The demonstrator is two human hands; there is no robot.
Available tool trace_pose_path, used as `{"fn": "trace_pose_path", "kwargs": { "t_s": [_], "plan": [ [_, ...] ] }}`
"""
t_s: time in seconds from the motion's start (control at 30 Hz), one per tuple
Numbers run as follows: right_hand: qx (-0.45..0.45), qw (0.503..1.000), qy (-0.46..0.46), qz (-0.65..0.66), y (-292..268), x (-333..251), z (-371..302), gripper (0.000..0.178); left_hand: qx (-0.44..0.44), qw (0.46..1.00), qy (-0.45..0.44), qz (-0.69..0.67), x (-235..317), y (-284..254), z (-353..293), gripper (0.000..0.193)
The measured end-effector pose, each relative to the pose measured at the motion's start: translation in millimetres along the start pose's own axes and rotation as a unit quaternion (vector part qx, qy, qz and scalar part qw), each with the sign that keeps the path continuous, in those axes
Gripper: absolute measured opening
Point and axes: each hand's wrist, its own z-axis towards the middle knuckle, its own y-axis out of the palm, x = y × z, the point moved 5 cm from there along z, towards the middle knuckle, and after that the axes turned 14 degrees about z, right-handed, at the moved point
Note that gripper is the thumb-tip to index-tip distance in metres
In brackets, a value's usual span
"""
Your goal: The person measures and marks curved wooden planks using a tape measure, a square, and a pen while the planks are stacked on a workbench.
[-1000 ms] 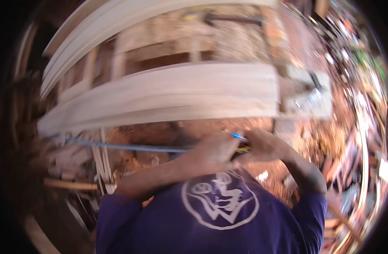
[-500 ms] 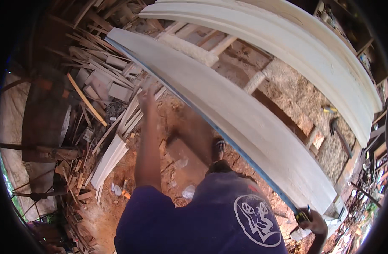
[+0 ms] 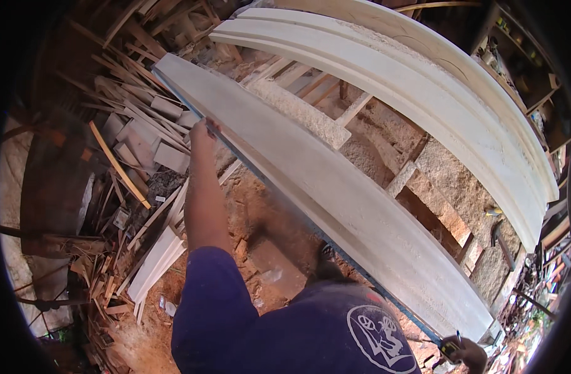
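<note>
A long pale moulded board (image 3: 335, 187) lies slantwise from far left to near right. Along its near edge stretches the bluish blade (image 3: 279, 191) of a tape measure. My left hand (image 3: 203, 131) is closed at that edge near the far end, with its fingers over the blade; the exact hold is partly hidden. At the near right end, my right hand (image 3: 471, 356) grips the dark tape measure case (image 3: 449, 346). A thin pen-like stick (image 3: 459, 336) pokes up between the fingers of that hand.
Another pale, curved moulding (image 3: 385, 81) lies beyond, on a wooden frame with crossbars (image 3: 354, 110). A hammer (image 3: 502, 244) rests at the right. Scrap wood (image 3: 142, 124) is piled at the left, beside white moulding offcuts (image 3: 158, 262). Reddish, dusty ground (image 3: 248, 218) shows below.
My left hand has moved up and left, from beside the board onto its edge and the tape blade. My right hand, still holding the tape measure, appears slightly lower in view.
</note>
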Motion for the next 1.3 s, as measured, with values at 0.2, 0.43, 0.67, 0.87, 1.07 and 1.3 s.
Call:
{"fn": "trace_pose_path", "kwargs": {
  "t_s": [0.2, 0.43, 0.67, 0.87, 1.07, 1.3],
  "plan": [
    [-0.097, 0.986, -0.135, -0.012, 74, -88, 108, 0.070, -0.010, 0.998, 0.044, -0.053, 22, 19, -46, 0.022],
    [-0.172, 0.968, -0.173, -0.061, 207, -214, 154, 0.052, 0.016, 0.999, 0.051, 0.000, 61, 12, -35, 0.014],
    [-0.180, 0.963, -0.178, -0.089, 206, -213, 161, 0.047, -0.014, 0.999, 0.044, -0.011, 85, 3, -10, 0.017],
    [-0.146, 0.975, -0.158, -0.051, 190, -187, 164, 0.039, -0.035, 0.993, 0.085, -0.080, 61, 26, -67, 0.026],
    [-0.142, 0.970, -0.191, -0.044, 184, -180, 160, 0.039, -0.099, 0.994, 0.029, -0.045, -17, 84, -165, 0.025],
    [-0.063, 0.979, -0.188, -0.046, 124, -126, 162, 0.050, -0.177, 0.983, -0.051, 0.020, -142, 130, -245, 0.025]
  ]
}}
